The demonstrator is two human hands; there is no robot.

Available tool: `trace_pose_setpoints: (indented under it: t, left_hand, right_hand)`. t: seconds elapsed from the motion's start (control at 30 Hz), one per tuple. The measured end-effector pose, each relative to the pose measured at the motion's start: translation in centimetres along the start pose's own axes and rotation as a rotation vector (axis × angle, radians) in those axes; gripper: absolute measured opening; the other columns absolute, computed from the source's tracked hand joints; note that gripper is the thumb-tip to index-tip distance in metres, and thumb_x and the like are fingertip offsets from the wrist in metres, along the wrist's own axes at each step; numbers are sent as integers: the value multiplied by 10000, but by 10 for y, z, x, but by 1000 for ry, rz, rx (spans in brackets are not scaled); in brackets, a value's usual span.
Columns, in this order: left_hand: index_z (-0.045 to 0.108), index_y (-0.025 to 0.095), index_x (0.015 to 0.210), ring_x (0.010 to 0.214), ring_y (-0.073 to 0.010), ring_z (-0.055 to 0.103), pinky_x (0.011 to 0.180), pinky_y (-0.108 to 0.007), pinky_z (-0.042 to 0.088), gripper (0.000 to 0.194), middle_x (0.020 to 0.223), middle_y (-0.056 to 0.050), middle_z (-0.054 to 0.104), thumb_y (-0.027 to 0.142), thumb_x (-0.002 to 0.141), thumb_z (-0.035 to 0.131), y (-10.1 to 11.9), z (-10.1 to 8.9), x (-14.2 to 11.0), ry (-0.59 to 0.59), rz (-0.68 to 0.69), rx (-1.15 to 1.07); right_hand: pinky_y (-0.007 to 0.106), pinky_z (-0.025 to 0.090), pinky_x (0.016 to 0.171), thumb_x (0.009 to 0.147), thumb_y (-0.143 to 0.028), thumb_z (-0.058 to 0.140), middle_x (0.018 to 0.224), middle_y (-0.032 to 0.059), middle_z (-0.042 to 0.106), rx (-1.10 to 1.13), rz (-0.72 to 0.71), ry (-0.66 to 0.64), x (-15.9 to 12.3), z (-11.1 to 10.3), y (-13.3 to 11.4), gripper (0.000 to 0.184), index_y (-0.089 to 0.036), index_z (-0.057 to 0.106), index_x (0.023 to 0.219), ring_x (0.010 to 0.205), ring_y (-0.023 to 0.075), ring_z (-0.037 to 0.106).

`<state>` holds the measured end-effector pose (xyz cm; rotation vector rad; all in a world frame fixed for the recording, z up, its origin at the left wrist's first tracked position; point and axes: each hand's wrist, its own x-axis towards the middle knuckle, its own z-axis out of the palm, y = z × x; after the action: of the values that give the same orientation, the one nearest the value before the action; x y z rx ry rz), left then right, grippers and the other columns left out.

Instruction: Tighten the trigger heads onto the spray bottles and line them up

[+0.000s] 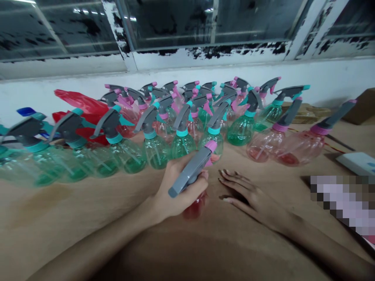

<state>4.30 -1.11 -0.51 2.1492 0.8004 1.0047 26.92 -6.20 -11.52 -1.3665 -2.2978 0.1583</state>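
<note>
My left hand (183, 185) is wrapped round the neck of a spray bottle (195, 208) with red liquid, a grey trigger head and a pink nozzle. The bottle stands on the table in front of me, its lower part showing below my fingers. To its right my right hand (249, 195) rests on the tabletop, fingers stretched and spread, holding nothing. Just behind the held bottle is a spray bottle with a teal collar (215, 132). Two pink-collared bottles, one of them the outer pink bottle (304, 146), lean at the right.
Several green-liquid spray bottles (131, 160) line the left, with more pink and teal ones behind. A red plastic bag (84, 105) lies among them. On the right are a white box (359, 164), a cardboard box (361, 105) and a blurred patch. Windows rise behind.
</note>
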Motion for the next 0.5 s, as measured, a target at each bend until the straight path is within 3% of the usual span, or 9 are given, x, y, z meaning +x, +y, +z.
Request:
trace_pose_setpoints:
  t: [0.27, 0.5]
  left_hand:
    - [601, 195, 979, 611, -134, 549, 647, -264, 487, 236, 717, 9, 570, 169, 776, 484, 4, 1, -2, -7, -52, 32]
    - [543, 212, 764, 541, -132, 536, 565, -261, 461, 50, 623, 32, 529, 200, 774, 496, 0, 9, -3, 65, -58, 50]
  right_hand:
    - [481, 335, 1052, 888, -389, 461, 1371, 73, 459, 10, 1, 11, 1, 0, -1, 501, -222, 371, 1352, 1290, 220, 363]
    - [480, 286, 1075, 853, -478, 483, 1412, 78, 402, 30, 22, -38, 2, -1, -3, 621, -226, 293, 1388, 1310, 226, 326]
